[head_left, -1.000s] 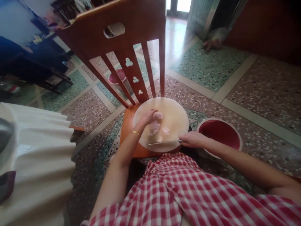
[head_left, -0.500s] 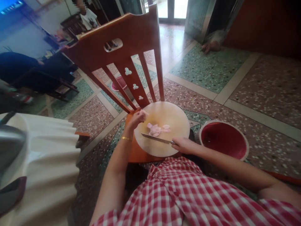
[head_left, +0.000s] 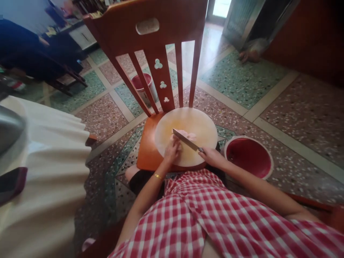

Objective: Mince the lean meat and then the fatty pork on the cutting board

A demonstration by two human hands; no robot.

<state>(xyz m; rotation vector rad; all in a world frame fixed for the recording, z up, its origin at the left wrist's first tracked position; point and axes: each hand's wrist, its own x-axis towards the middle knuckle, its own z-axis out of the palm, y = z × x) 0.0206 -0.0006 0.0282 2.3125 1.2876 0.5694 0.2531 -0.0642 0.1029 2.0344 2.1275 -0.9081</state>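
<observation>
A round pale cutting board [head_left: 200, 123] lies on the seat of a wooden chair [head_left: 146, 156]. Pink pieces of raw meat [head_left: 188, 135] sit near its middle. My right hand [head_left: 211, 156] is closed on the handle of a knife [head_left: 186, 140], whose blade slants up to the left over the meat. My left hand [head_left: 172, 150] rests on the board's near left part, fingers curled against the meat beside the blade. A gold bangle [head_left: 158, 176] circles my left wrist.
A red basin [head_left: 248, 157] stands on the tiled floor right of the chair. A smaller red bucket [head_left: 142, 87] shows behind the chair's slats. White pleated cloth [head_left: 51, 172] covers something at the left. Dark furniture stands at the far left.
My left hand came back from the board's far left edge to the meat. The knife swung from lying near the board's front edge to slanting over the meat. The camera shifted.
</observation>
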